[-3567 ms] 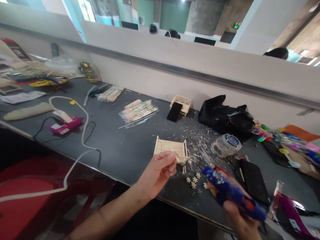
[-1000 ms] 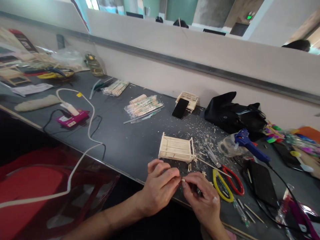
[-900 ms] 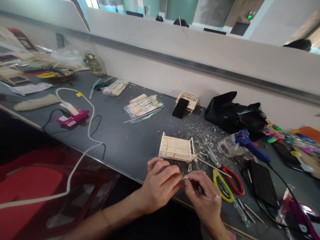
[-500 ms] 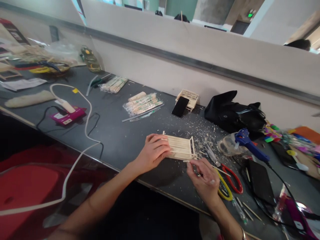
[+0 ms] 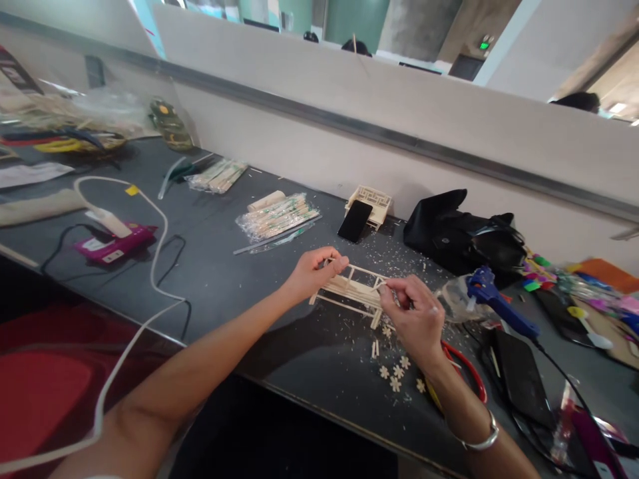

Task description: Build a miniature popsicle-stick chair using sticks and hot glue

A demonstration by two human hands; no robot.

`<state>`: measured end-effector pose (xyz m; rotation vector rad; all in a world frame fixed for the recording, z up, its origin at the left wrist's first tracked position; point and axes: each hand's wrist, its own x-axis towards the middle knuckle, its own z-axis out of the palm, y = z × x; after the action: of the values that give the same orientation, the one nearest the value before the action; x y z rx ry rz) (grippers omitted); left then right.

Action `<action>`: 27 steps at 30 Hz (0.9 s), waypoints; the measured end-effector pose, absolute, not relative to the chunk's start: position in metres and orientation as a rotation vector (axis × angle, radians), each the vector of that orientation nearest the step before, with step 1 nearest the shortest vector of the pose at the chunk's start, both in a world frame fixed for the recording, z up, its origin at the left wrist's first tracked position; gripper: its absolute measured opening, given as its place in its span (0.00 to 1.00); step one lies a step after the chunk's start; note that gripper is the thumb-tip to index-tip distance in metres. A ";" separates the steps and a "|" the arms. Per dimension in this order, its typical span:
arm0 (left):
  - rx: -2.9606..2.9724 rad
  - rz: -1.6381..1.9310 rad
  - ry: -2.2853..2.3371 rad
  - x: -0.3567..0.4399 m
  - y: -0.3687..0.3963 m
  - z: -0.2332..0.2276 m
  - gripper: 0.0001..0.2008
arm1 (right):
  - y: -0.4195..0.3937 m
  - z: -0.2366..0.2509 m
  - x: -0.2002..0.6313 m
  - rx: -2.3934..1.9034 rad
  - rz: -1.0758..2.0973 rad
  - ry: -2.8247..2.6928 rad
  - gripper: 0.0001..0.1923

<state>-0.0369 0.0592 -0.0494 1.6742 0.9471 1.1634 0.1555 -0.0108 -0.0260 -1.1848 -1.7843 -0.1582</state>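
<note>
A small bench-like frame point(image 5: 349, 287) of pale wooden sticks stands on legs on the dark table. At its upper left corner my left hand point(image 5: 319, 269) is closed, thumb and fingers pinching the frame. My right hand point(image 5: 413, 318) is at the frame's right end, fingers pinched on a short, thin wooden stick point(image 5: 380, 287) held against it. Several flower-shaped wooden pieces point(image 5: 396, 384) and two short stick pieces point(image 5: 375, 348) lie in front of the frame. Behind my right forearm, a red-handled tool point(image 5: 472, 372) is partly hidden.
A blue glue gun point(image 5: 502, 303) rests at the right near a phone point(image 5: 522, 372) and a black bag point(image 5: 462, 229). At the back, another phone point(image 5: 355, 221) leans on a second stick model point(image 5: 375, 201). Bagged sticks point(image 5: 279, 219) and a corded power strip point(image 5: 116, 243) are left.
The stick frame has turned from its slatted face to standing on its legs. Both hands have moved up with it. Flower pieces now show on the table in front.
</note>
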 end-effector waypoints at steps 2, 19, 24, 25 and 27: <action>1.615 1.168 0.930 -0.033 0.064 -0.051 0.16 | -0.007 -0.025 0.155 -1.199 -0.141 -1.765 0.07; 1.326 1.320 0.913 -0.023 0.065 -0.059 0.11 | -0.002 -0.027 0.151 -1.212 -0.084 -1.859 0.08; 1.334 1.311 0.925 -0.023 0.065 -0.059 0.11 | -0.001 -0.026 0.150 -1.225 -0.097 -1.866 0.08; 1.330 1.314 0.919 -0.023 0.065 -0.059 0.10 | -0.001 -0.026 0.150 -1.227 -0.101 -1.869 0.08; 1.323 1.322 0.908 -0.022 0.065 -0.059 0.10 | -0.001 -0.026 0.150 -1.229 -0.108 -1.869 0.08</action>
<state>-0.0223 0.0647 -0.0594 1.3225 0.9080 1.3221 0.1495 -0.0007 -0.0264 -1.2293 -1.8689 -0.1078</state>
